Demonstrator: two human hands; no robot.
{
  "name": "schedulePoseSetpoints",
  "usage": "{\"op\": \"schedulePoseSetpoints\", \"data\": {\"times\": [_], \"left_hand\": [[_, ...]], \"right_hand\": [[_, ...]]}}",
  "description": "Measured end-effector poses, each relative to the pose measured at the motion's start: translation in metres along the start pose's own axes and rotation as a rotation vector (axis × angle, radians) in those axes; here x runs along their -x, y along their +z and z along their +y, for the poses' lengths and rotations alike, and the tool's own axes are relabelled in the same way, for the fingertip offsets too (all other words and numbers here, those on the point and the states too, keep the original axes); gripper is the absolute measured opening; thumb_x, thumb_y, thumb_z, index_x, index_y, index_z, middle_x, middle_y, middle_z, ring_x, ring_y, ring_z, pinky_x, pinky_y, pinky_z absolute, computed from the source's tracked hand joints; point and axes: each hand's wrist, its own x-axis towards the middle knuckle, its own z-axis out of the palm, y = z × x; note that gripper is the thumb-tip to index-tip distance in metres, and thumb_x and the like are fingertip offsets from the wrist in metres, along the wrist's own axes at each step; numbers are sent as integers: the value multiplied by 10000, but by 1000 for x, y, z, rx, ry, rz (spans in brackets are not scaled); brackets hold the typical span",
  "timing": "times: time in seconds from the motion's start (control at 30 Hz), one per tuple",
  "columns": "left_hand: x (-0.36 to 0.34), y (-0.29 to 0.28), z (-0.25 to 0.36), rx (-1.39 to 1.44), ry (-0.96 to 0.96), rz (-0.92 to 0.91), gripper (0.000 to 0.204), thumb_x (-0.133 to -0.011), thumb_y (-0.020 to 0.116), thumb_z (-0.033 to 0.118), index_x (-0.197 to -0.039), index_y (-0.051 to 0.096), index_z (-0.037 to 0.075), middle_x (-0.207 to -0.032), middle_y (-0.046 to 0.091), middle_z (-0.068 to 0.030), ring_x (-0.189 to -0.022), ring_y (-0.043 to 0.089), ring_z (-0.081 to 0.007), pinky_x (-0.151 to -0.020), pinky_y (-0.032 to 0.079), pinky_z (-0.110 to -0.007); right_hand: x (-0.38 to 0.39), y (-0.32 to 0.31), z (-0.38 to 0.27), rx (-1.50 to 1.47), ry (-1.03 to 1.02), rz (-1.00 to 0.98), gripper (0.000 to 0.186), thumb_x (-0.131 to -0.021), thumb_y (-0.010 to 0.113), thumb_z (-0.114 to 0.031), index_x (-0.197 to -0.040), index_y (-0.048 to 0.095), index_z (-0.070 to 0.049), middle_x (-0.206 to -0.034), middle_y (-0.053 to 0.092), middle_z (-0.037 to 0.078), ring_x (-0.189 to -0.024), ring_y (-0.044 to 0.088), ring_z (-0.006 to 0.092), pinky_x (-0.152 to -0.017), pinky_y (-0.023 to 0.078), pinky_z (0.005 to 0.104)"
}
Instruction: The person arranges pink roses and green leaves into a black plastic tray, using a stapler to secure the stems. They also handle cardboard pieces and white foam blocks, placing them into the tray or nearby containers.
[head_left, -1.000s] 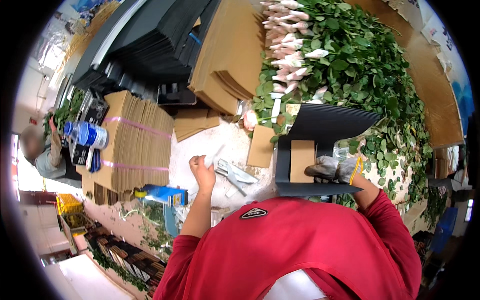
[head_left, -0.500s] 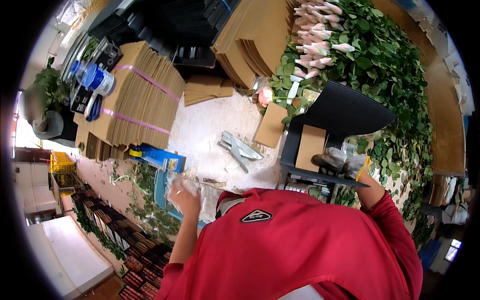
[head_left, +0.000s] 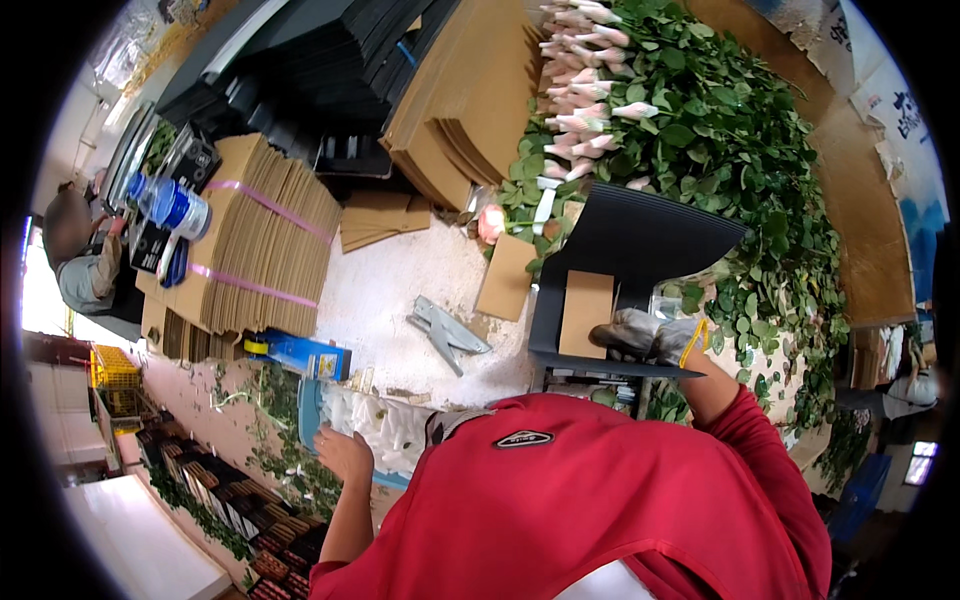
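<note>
Cardboard piece (head_left: 586,305) lies under my gloved right hand (head_left: 645,338), fingers pointing left; I can't tell whether they clench. Well left of that grip, my bare left hand (head_left: 346,456) hangs loosely unclenched beside the blue tub (head_left: 308,412).

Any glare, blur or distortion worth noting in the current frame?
Head view: black corners around the fisheye image; bright opening at far left washed out; co-worker's head blurred; stapler, left hand and gloved right hand reasonably clear.
</note>
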Motion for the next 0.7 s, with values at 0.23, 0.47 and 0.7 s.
{"op": "schedulePoseSetpoints", "data": {"times": [0.23, 0.47, 0.7], "left_hand": [[-33, -14, 254, 720, 757, -31, 592, -784, 777, 235, -1252, 552, -49, -1170, 618, -276, -1134, 560, -427, -991, 439, -468], [-52, -8, 256, 850, 542, -352, 322, -846, 731, 180, -1101, 630, 10, -978, 710, -170, -874, 692, -343, -788, 537, -405], [-215, 63, 205, 1674, -325, -335, 171, -981, 601, 137, -995, 570, -30, -871, 648, -77, -738, 612, -155, -648, 511, -292]], "right_hand": [[12, 15, -20, 226, 24, 89, 368, -898, 597, -402, -721, 650, -83, -626, 610, -2, -483, 544, 95, -428, 394, 256], [13, 14, -24, 168, 78, 80, 409, -874, 614, -470, -697, 632, -102, -592, 594, -1, -477, 540, 104, -423, 406, 265], [6, 11, -24, 90, 81, 20, 411, -900, 608, -426, -749, 685, -52, -622, 631, 29, -470, 550, 119, -425, 415, 276]]}}
